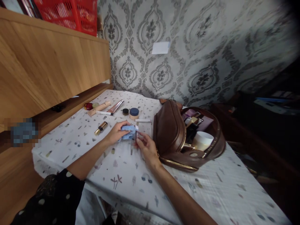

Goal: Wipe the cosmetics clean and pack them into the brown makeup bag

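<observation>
My left hand is closed around a crumpled light blue cloth just above the table. My right hand pinches a small slim cosmetic item whose end touches the cloth. Both hands hover over a white patterned tablecloth, just left of an open brown leather cosmetic bag. The bag holds a white jar and other make-up items.
Cosmetics lie at the back of the table: a gold lipstick, a pink tube, a beige tube, a blue-lidded pot, a small black pot, a white pencil. Wooden shelf unit stands left, red basket on top.
</observation>
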The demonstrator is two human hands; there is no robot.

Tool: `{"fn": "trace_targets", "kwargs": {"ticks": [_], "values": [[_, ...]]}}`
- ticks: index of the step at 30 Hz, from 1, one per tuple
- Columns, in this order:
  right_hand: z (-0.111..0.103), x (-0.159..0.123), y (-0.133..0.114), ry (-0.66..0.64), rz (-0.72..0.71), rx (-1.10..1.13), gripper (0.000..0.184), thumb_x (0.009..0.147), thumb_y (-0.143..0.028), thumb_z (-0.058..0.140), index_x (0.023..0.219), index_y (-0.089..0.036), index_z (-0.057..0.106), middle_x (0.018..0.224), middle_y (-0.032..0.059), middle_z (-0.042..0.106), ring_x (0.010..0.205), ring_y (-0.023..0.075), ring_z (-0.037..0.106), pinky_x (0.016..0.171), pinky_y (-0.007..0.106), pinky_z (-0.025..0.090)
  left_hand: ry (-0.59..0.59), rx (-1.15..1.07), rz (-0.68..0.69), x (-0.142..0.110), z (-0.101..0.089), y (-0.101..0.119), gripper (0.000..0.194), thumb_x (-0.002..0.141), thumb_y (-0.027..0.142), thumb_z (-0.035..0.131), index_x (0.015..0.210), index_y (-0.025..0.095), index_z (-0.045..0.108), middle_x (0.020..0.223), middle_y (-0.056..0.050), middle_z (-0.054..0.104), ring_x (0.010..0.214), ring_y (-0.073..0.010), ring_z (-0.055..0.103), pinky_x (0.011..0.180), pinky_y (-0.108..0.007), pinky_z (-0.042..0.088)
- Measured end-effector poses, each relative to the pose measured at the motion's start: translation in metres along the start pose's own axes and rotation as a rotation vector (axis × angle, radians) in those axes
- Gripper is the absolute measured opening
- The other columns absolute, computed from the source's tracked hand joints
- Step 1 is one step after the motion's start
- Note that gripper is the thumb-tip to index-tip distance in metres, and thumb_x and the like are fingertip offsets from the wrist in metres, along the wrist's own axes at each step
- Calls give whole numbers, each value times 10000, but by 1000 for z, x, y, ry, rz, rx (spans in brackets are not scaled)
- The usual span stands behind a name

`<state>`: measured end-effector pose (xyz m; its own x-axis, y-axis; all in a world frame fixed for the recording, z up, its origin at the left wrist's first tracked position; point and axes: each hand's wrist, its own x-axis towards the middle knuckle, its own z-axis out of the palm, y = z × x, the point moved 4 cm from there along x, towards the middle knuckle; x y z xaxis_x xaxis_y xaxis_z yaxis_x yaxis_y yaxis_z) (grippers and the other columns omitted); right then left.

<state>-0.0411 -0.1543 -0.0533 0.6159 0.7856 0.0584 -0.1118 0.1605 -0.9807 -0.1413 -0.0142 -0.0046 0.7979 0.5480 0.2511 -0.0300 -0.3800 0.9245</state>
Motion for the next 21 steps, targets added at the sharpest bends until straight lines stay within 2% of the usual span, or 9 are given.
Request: {"fn": "trace_targets", "kwargs": {"ticks": [2, 4, 8, 12, 17, 19, 21], "values": [[2, -3, 0, -23, 49, 82, 520, 697, -440, 790, 1100, -170, 602, 759, 7, 669, 647, 173, 654, 666, 318, 539, 151, 64, 24, 2, -7, -1, 211, 752, 298, 640, 914, 164, 624, 856, -10, 625, 810, -176, 572, 730, -257, 446], [5, -7, -1, -74, 95, 156, 548, 680, -452, 822, 1102, -166, 622, 772, 10, 671, 666, 175, 661, 676, 320, 543, 203, 95, 39, 1, -9, -1, 196, 766, 273, 613, 932, 167, 618, 859, -8, 622, 812, -176, 564, 731, -258, 443], [11, -12, -4, -143, 140, 259, 550, 664, -448, 856, 1095, -177, 648, 822, 18, 677, 702, 178, 672, 664, 306, 536, 143, 210, 148, -3, -1, 7, 157, 769, 182, 562, 912, 164, 624, 889, -18, 627, 836, -176, 570, 728, -258, 442], [12, -13, -4, -130, 149, 301, 497, 662, -434, 860, 1047, -189, 661, 832, 25, 687, 707, 189, 675, 654, 307, 526, 70, 319, 262, -8, 6, 15, 178, 754, 112, 552, 886, 165, 659, 902, -37, 617, 859, -182, 580, 759, -276, 451], [9, -11, -9, -85, 158, 366, 421, 624, -403, 884, 918, -180, 682, 794, 15, 690, 709, 158, 647, 654, 267, 506, -132, 173, 299, -12, 20, 18, 158, 754, 149, 612, 890, 163, 691, 934, -51, 617, 860, -178, 605, 771, -276, 462], [8, -10, -10, -65, 170, 388, 421, 604, -396, 895, 899, -184, 681, 795, 9, 693, 726, 154, 651, 659, 257, 502, -127, 95, 249, -11, 20, 17, 158, 751, 180, 630, 897, 160, 686, 935, -49, 634, 874, -187, 611, 789, -281, 468], [8, -11, -11, -67, 199, 397, 434, 618, -405, 889, 926, -188, 675, 817, 18, 706, 754, 164, 668, 665, 259, 501, -20, 53, 171, -8, 13, 13, 177, 758, 204, 621, 923, 157, 665, 915, -37, 650, 868, -192, 613, 788, -283, 475]]}}
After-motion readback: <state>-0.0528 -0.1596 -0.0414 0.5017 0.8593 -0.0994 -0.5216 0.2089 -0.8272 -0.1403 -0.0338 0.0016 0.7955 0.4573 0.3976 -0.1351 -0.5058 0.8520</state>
